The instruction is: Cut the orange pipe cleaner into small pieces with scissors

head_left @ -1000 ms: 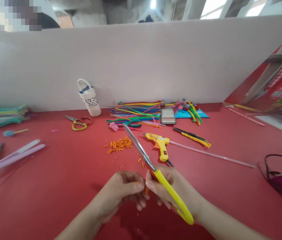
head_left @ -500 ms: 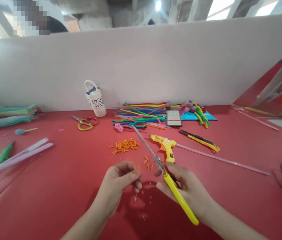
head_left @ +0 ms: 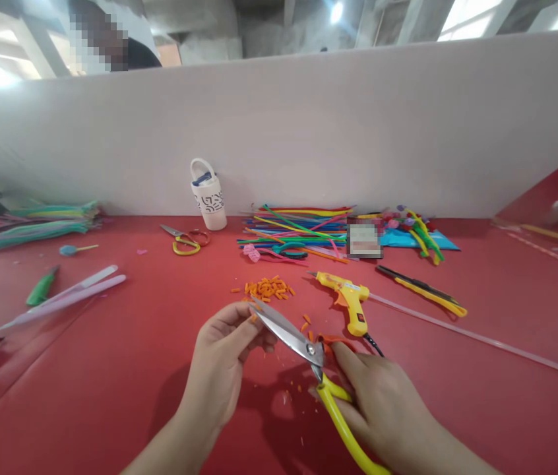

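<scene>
My left hand point(head_left: 227, 359) is closed in a pinch on a small orange piece point(head_left: 254, 318), of which only a bit shows between thumb and forefinger. My right hand point(head_left: 382, 396) grips a pair of scissors point(head_left: 289, 333) with yellow and red handles. The blades point up and left, their tips right at the left fingertips and the orange piece. Just beyond lies a heap of short cut orange pieces point(head_left: 269, 288), with a few loose ones nearer the scissors. Tiny orange scraps dot the red table between my hands.
A yellow hot glue gun point(head_left: 348, 297) with a long clear stick lies right of the heap. Coloured pipe cleaners point(head_left: 299, 231), a white cup point(head_left: 208, 201) and other scissors point(head_left: 185, 243) are along the back partition. Tweezers point(head_left: 420, 290) lie to the right, a green-handled tool point(head_left: 42, 287) to the left.
The scissors have swung lower and turned flatter, their tips coming to the left fingertips. My left hand has risen slightly. The view has shifted, so the table things appear further right.
</scene>
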Available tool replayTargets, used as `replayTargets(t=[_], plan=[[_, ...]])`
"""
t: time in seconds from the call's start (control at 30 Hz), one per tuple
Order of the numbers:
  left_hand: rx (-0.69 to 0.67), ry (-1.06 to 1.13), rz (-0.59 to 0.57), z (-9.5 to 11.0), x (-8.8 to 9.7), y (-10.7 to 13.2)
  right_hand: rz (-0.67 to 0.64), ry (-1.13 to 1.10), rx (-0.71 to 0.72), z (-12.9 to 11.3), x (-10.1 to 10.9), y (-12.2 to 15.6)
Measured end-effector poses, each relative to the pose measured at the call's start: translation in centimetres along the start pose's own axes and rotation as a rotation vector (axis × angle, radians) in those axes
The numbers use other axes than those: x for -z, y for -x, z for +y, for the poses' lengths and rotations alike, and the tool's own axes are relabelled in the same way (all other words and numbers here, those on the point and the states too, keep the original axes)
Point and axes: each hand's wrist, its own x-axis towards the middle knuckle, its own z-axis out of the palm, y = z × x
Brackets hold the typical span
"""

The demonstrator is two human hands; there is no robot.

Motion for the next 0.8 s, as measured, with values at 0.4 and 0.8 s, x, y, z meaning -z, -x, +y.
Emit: replayTargets(t=[0.4,0.8], plan=[[-0.028,0.007,0.002,-0.03,0.16,0.07,0.018,0.069,0.032,0.16,-0.18,0.07],[-0.031,0.015,0.038,0.03,-0.01,0.13,0.031,0.071,0.02,-0.04,-0.09,-0.09]])
